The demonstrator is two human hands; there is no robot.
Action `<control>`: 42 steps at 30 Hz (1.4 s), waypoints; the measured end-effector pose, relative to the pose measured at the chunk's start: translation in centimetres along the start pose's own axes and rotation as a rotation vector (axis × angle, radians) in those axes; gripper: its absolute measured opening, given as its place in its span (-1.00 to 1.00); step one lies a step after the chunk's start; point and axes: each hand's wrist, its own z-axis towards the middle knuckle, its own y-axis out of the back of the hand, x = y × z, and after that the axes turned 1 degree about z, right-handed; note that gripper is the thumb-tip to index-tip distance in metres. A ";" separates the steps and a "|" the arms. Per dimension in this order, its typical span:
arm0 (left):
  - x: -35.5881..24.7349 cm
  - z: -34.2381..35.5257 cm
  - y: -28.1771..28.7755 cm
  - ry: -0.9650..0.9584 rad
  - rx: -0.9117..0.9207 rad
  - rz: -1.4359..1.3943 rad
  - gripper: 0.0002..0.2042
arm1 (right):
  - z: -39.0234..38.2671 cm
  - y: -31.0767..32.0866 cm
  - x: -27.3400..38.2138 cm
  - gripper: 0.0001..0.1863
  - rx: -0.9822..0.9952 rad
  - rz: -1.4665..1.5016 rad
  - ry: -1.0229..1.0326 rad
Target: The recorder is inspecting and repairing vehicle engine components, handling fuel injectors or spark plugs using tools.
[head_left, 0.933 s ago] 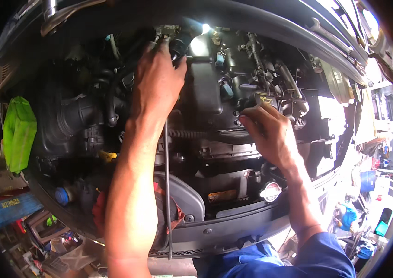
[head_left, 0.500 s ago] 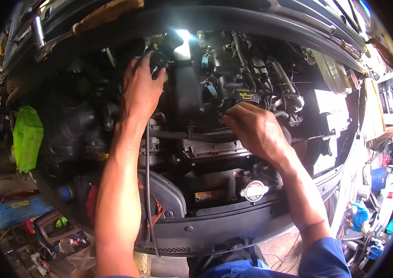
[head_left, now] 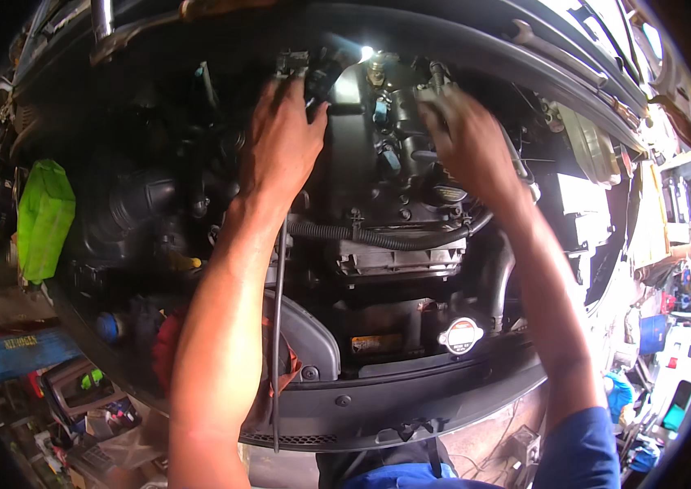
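Over the far side of an engine, my left hand (head_left: 284, 138) is closed around a dark lamp (head_left: 327, 80). A bright light glows at the lamp's far end and falls on the black engine cover (head_left: 347, 159). My right hand (head_left: 472, 138) is stretched over the engine's right rear, close to a dark hose fitting (head_left: 437, 75). Motion smears its fingers, so whether they touch or grip anything is unclear. Below that hand is the black oil filler cap (head_left: 449, 194), partly covered by it. Blue connectors (head_left: 389, 160) sit between my hands.
A ribbed hose (head_left: 378, 237) crosses the engine front. Nearer me are a thin black rod (head_left: 280, 342), the radiator cap (head_left: 460, 335) and the front panel (head_left: 410, 406). A wrench (head_left: 534, 39) lies along the far edge. A green cloth-like piece (head_left: 46, 220) hangs at left, above a blue cylinder (head_left: 19, 353).
My right hand has moved away from beside the oil filler cap to the engine's far right. The left hand and lamp have shifted slightly farther away, and the whole view has shifted a little.
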 end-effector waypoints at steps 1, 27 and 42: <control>0.2 0.0 -0.1 0.002 -0.003 0.012 -0.56 | 3.0 -2.2 -1.6 -0.72 0.004 -0.050 0.053; 0.4 0.0 0.3 0.082 0.021 -0.024 -0.59 | 15.3 -11.2 -7.5 -0.63 0.562 -0.394 -0.159; -0.5 0.5 0.9 -0.024 -0.178 0.035 -0.59 | -5.9 4.8 1.6 -0.70 0.114 0.131 -0.281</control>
